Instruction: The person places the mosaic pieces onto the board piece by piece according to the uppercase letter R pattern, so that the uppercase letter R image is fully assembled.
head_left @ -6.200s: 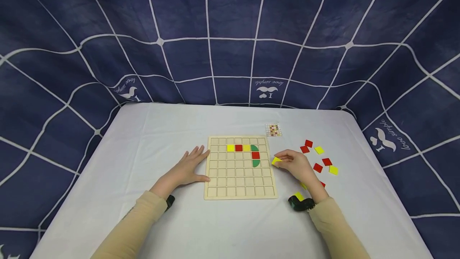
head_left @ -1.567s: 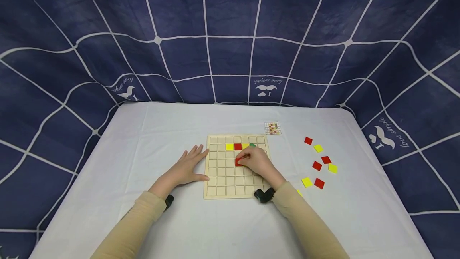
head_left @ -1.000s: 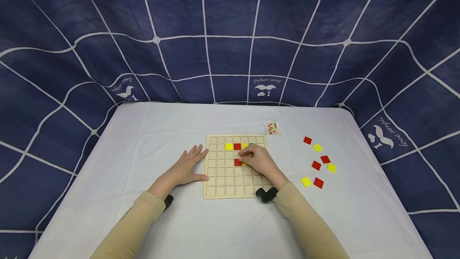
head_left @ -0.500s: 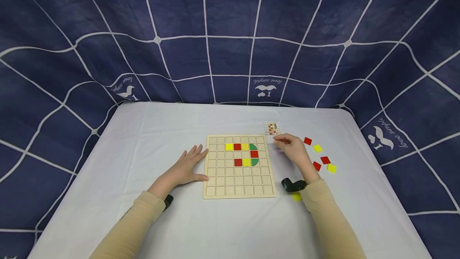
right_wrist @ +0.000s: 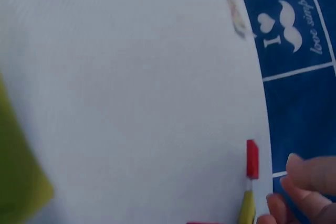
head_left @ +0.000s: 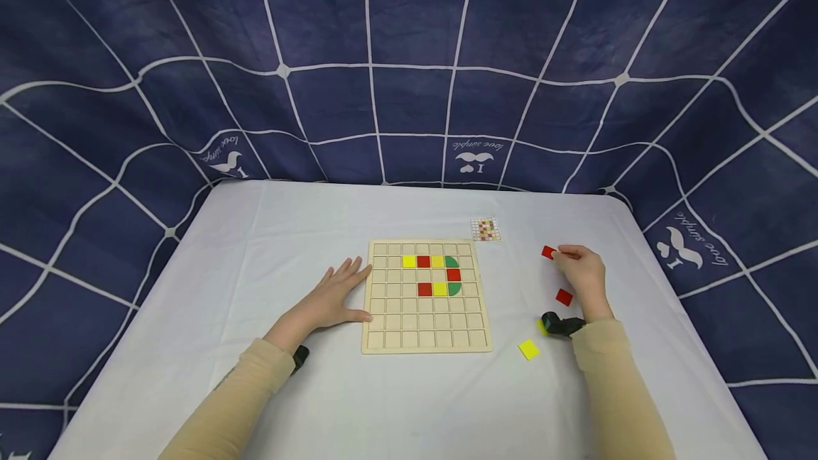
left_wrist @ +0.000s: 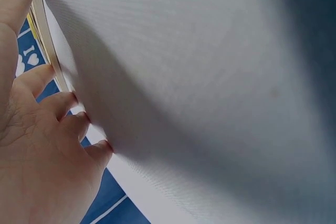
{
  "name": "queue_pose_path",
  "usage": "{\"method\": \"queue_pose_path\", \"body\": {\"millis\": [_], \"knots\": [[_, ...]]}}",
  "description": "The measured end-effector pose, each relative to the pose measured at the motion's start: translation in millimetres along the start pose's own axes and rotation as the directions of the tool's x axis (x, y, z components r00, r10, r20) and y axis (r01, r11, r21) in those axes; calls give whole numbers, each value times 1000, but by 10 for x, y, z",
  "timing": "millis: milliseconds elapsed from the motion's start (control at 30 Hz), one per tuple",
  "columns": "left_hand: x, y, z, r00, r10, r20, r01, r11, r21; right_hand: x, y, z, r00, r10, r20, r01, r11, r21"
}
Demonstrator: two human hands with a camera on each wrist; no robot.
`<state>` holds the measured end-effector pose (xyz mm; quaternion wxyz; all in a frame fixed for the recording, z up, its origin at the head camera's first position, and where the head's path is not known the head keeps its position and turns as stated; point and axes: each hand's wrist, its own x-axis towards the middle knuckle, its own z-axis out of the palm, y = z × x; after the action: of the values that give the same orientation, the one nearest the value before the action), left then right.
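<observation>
In head view, the right hand (head_left: 583,274) has been moved from the card (head_left: 486,229) to by a red tile (head_left: 547,252), right of the board (head_left: 425,304); in left-wrist view, the left hand (left_wrist: 44,135) is splayed at its edge; in right-wrist view, loosely parted fingers (right_wrist: 317,172) are shown.

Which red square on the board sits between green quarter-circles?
Rightmost red square tile on the beige gridded board; the other two there sit beside yellow squares.

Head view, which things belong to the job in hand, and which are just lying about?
Likely the job:
wooden grid board
placed tiles
loose red tiles
loose yellow tiles
printed card

Just surroundings:
white tablecloth
blue patterned curtain
</observation>
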<state>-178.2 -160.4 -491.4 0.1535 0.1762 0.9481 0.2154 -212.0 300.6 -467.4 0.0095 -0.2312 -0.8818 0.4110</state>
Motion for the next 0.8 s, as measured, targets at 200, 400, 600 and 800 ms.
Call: {"method": "queue_pose_path", "body": {"millis": [200,400,600,800], "knots": [[7,-3,6,1000,0,9,0,1000,-3,21,88,-15,998,47,-50,-50,996,-69],[6,5,5,1000,-5,11,5,1000,-6,62,152,16,996,69,-61,-74,993,-92],[-8,6,-9,1000,3,8,-3,1000,-11,67,126,25,994,98,-56,-104,988,-111],[-10,3,-7,1000,1,5,-1,1000,-9,52,124,12,995,95,-32,-98,989,-114]]}}
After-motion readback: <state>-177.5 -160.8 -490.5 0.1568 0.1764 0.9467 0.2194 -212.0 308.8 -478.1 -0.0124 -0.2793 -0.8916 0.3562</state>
